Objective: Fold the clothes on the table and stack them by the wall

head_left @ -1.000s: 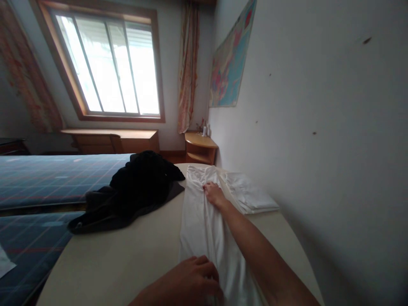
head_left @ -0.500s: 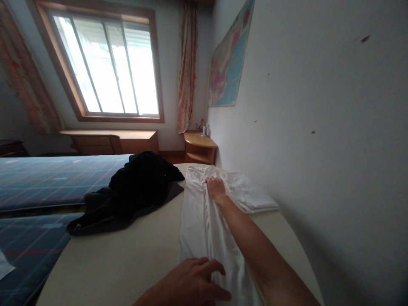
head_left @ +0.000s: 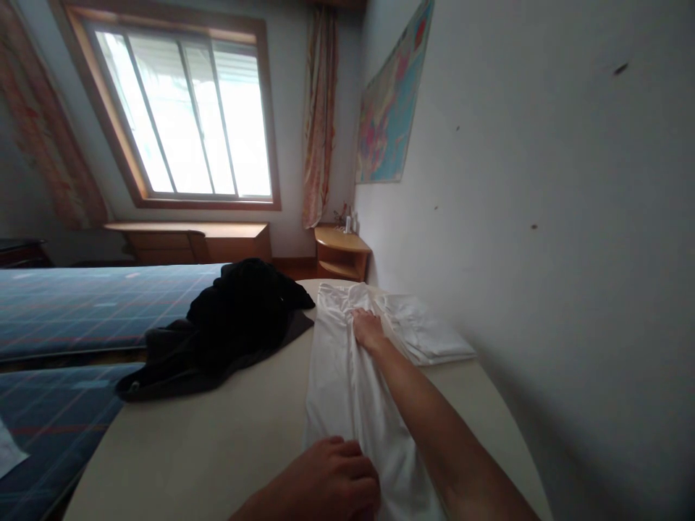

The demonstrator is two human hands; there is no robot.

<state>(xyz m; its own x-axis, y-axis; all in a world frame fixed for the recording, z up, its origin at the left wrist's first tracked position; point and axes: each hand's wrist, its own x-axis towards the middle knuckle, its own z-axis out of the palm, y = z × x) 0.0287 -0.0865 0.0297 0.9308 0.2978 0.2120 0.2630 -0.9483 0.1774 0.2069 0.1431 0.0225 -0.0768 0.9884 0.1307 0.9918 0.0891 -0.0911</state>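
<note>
1. Across the middle of the pale desk [head_left: 211, 449], from the far edge to the near side, lies the white garment [head_left: 331, 376]. Its laying out in length seems to be done: it forms a long strip, with lines of fold running along it.
2. At the far end of this strip, the right hand [head_left: 369, 329] rests on the cloth, just beside a gathered, wrinkled part. Its fingers are bent and close together; whether they pinch the cloth or only press it, I cannot tell.
3. At the near end, the left hand [head_left: 342, 481] is over the left part of the garment, with the fingers curled inward. What is under them is hidden, so I cannot tell if they hold some fabric.
4. As I judge, the work on this garment is about in the middle. The long shape is made, but the wrinkles at the far end are not yet flat, and the garment is not yet folded across into a short packet.
5. To the right, near the wall [head_left: 521, 289], a folded white cloth [head_left: 428, 333] lies in flat layers, so this piece looks finished. Whether it touches the garment is not clear.
6. To the left, the black clothing [head_left: 244, 311] lies in a loose heap, and no hand touches it. It appears not arranged; if it also must be put in order, all of that is left.
</note>
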